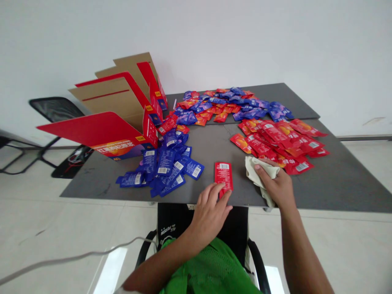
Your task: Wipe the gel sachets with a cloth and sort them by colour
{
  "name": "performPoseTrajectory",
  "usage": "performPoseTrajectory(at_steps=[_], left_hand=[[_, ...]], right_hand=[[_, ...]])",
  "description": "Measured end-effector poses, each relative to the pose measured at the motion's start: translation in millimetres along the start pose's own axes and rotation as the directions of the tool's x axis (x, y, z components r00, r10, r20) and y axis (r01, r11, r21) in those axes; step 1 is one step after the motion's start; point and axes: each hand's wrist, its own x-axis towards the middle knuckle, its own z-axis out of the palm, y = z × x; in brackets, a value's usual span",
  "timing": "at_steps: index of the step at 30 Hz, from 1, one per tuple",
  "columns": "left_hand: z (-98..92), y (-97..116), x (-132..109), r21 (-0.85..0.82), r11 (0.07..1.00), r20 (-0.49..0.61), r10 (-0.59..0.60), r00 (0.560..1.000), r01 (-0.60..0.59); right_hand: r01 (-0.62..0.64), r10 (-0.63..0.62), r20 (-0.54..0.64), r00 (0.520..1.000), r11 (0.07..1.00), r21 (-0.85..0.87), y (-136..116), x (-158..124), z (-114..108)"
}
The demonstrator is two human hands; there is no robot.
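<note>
A single red packet [223, 174] lies flat near the front edge of the dark grey table [337, 183], its white label facing up. My left hand [210, 212] rests at the table edge with its fingers stretched out, fingertips touching the packet's lower end. My right hand [275, 184] lies to the right of the packet, fingers closed on a crumpled pale cloth [257, 174]. Just beyond the cloth lies a spread pile of red packets [281, 141].
A heap of blue packets [167, 165] lies left of centre. A mixed red and blue pile [226, 104] lies at the back. An open red cardboard box [119, 114] stands at the table's left. A black chair [56, 110] is behind it.
</note>
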Motion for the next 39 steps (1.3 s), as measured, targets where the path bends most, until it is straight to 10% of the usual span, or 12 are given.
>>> performPoseTrajectory(at_steps=[6,9,11,13,22,26,28,32,39], left_hand=[[28.9,-2,-22,0.014,0.981,-0.047,0.196,0.979,-0.196],[34.8,-8,-26,0.052,0.970,-0.042,0.238,0.970,-0.236],[36.7,-11,-28,0.081,0.966,-0.021,0.248,0.968,-0.246],[38.5,-13,-29,0.108,0.961,-0.017,0.260,0.966,-0.256],[40.3,-16,-20,0.052,0.967,-0.066,0.254,0.965,-0.251],[37.7,-15,-19,0.011,0.973,-0.042,0.229,0.972,-0.229],[37.0,-14,-19,-0.007,0.974,-0.031,0.224,0.974,-0.224],[35.6,-13,-17,-0.052,0.980,0.005,0.195,0.981,-0.195],[36.7,-15,-17,-0.071,0.976,-0.046,0.205,0.978,-0.208]], right_hand=[[0.346,-0.343,0.063,0.937,0.937,-0.050,-25,10,5],[0.654,-0.613,0.358,0.704,0.757,0.010,-37,2,19],[0.762,-0.662,0.562,0.495,0.642,0.085,-36,-4,29],[0.795,-0.643,0.657,0.394,0.597,0.107,-32,-3,40],[0.824,-0.583,0.640,0.501,0.548,-0.145,-30,83,78],[0.780,-0.657,0.445,0.608,0.598,-0.184,-43,76,64],[0.802,-0.697,0.433,0.571,0.586,-0.116,-45,52,51],[0.857,-0.661,0.671,0.337,0.510,0.072,-37,6,37],[0.823,-0.583,0.662,0.471,0.561,-0.092,-20,60,74]])
